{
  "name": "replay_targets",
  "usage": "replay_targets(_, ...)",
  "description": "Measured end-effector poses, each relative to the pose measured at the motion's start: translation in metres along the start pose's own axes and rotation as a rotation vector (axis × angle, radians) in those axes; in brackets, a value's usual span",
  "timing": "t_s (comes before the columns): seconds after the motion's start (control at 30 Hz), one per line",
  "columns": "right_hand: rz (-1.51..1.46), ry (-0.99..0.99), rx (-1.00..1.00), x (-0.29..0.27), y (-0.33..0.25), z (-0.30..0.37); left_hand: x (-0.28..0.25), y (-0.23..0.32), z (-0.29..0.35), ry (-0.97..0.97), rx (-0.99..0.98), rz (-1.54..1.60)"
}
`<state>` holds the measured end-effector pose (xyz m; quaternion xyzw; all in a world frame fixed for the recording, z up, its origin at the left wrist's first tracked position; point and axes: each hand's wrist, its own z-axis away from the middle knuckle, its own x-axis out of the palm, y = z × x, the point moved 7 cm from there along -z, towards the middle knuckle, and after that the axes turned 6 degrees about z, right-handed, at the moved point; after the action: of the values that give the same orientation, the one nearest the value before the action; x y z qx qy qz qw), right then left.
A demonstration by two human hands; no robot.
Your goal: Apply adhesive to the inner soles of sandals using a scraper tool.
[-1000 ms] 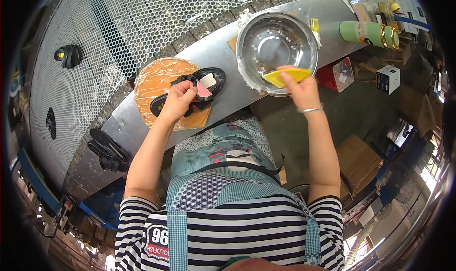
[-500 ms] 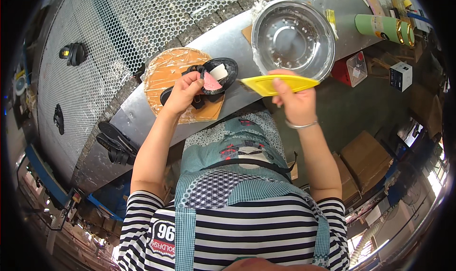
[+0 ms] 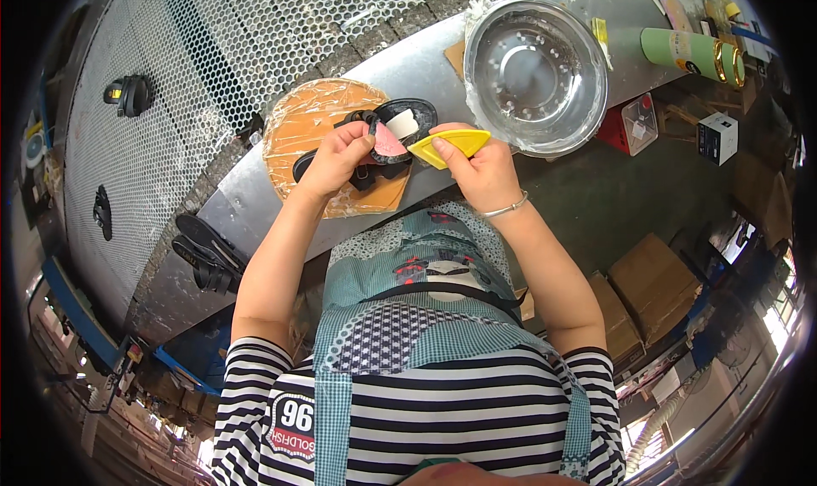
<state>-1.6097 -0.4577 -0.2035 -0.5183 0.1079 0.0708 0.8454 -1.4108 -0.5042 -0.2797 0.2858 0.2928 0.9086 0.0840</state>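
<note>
At the worktable, my left hand (image 3: 339, 154) pinches the edge of a black sandal (image 3: 423, 114). A pink-faced flap (image 3: 390, 139) stands up from it beside my fingers. Inside the sandal a white piece (image 3: 404, 123) shows next to the pink. My right hand (image 3: 487, 176) grips a brush with a flat yellow handle (image 3: 462, 145), its thumb on the broad face. The brush's left tip is at the sandal's right side; whether it touches cannot be made out. A round brown board wrapped in clear film (image 3: 294, 128) lies under the sandal, with black straps around my left fingers.
A clear basin (image 3: 596, 86) with whitish spots inside stands on the metal table (image 3: 417, 77), right of the board. Beyond the table runs a perforated metal surface (image 3: 281, 26) carrying black sandals (image 3: 134, 95). More sandals (image 3: 204, 256) lie at left. Green cylinders (image 3: 685, 54) are at far right.
My right hand has moved left, bringing the brush from beside the basin to the sandal. My left hand and the sandal have shifted slightly right.
</note>
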Motion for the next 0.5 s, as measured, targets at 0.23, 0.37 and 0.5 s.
replay_targets(0.23,-0.037,0.024,-0.109,-0.008,-0.016,0.000,0.010,0.002,-0.007,-0.016,0.004,-0.037)
replay_targets(0.37,0.140,0.037,-0.448,-0.005,-0.046,0.009,0.010,0.000,-0.012,-0.042,0.022,-0.065)
replay_targets(0.5,0.302,-0.018,-0.627,0.001,-0.049,0.013,0.016,0.003,-0.013,-0.056,0.013,-0.098)
